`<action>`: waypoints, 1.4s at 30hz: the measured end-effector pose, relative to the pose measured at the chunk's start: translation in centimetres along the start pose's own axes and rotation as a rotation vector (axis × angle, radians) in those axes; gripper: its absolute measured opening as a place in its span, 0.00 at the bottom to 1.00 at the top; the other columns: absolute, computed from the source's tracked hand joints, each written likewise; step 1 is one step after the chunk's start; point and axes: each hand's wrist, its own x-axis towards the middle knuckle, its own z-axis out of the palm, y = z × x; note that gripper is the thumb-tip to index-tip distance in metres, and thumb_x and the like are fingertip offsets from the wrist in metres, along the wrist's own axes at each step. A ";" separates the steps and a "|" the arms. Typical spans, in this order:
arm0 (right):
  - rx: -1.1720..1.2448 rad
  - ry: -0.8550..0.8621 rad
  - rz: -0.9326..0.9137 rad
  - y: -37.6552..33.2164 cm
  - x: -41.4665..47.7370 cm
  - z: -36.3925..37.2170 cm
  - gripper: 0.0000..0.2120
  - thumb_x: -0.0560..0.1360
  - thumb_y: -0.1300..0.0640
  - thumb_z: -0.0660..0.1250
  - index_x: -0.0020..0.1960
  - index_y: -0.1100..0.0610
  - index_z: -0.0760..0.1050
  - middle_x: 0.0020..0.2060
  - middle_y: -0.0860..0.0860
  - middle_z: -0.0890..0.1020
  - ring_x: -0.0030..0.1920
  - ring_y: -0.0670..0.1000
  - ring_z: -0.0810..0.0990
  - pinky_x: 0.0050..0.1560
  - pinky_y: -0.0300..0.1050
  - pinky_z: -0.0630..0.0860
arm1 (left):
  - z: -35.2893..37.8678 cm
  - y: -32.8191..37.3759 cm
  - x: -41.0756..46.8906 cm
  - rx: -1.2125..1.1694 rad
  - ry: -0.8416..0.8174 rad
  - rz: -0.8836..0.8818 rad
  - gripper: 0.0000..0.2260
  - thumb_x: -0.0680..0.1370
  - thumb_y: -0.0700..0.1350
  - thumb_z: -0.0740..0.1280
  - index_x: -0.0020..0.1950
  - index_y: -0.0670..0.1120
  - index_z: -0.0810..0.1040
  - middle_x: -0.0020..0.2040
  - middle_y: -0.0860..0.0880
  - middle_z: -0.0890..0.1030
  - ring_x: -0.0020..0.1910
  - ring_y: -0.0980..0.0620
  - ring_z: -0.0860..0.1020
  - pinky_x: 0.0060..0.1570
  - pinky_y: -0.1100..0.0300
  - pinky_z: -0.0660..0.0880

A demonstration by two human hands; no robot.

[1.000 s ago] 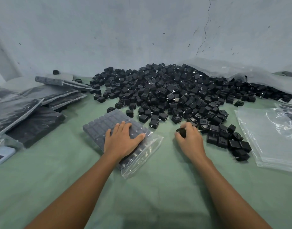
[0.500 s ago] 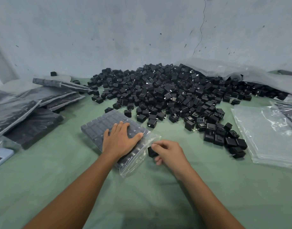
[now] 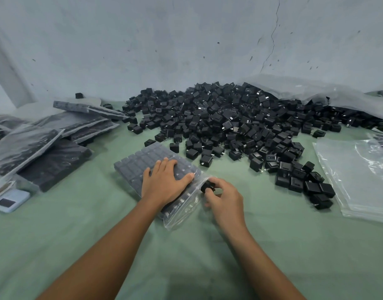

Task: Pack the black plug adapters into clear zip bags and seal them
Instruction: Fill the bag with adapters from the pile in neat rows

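Clear zip bag (image 3: 140,163) is laid flat on the green worktop (image 3: 78,234), packed with dark cube-shaped adapters in tidy rows, with its slack clear end at the near right. It is pressed down by the left hand (image 3: 164,182), fingers spread flat. One small black adapter (image 3: 206,187) is pinched in the right hand (image 3: 225,200) at that slack end. A loose adapter pile (image 3: 229,118) is heaped behind.

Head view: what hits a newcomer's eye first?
The huge pile of black plug adapters sprawls across the far middle. In front, the left hand presses flat on a part-filled zip bag while the right hand pinches one adapter at its mouth. Filled bags stack at left.
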 end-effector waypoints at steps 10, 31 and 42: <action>-0.149 -0.038 -0.144 0.1 0.0 0.3 0.16 0.75 0.60 0.64 0.57 0.44 0.80 0.49 0.44 0.82 0.47 0.50 0.80 0.53 0.52 0.78 | 0.1 -0.2 0.0 0.010 -0.012 -0.005 0.39 0.73 0.77 0.51 0.77 0.56 0.61 0.82 0.51 0.57 0.80 0.50 0.53 0.78 0.41 0.49; -0.320 -0.149 -0.067 -0.5 0.8 0.0 0.08 0.76 0.54 0.63 0.53 0.52 0.79 0.31 0.48 0.75 0.40 0.55 0.75 0.43 0.48 0.72 | -0.7 0.8 1.2 0.046 0.000 -0.016 0.39 0.69 0.80 0.51 0.66 0.52 0.71 0.65 0.50 0.76 0.66 0.47 0.73 0.68 0.41 0.66; -0.093 0.179 -0.048 -0.4 2.9 -1.2 0.09 0.78 0.56 0.60 0.44 0.46 0.76 0.44 0.42 0.78 0.45 0.41 0.76 0.45 0.39 0.70 | 0.2 1.1 1.0 0.032 0.006 -0.013 0.50 0.68 0.82 0.46 0.81 0.51 0.57 0.82 0.48 0.55 0.81 0.48 0.53 0.77 0.42 0.51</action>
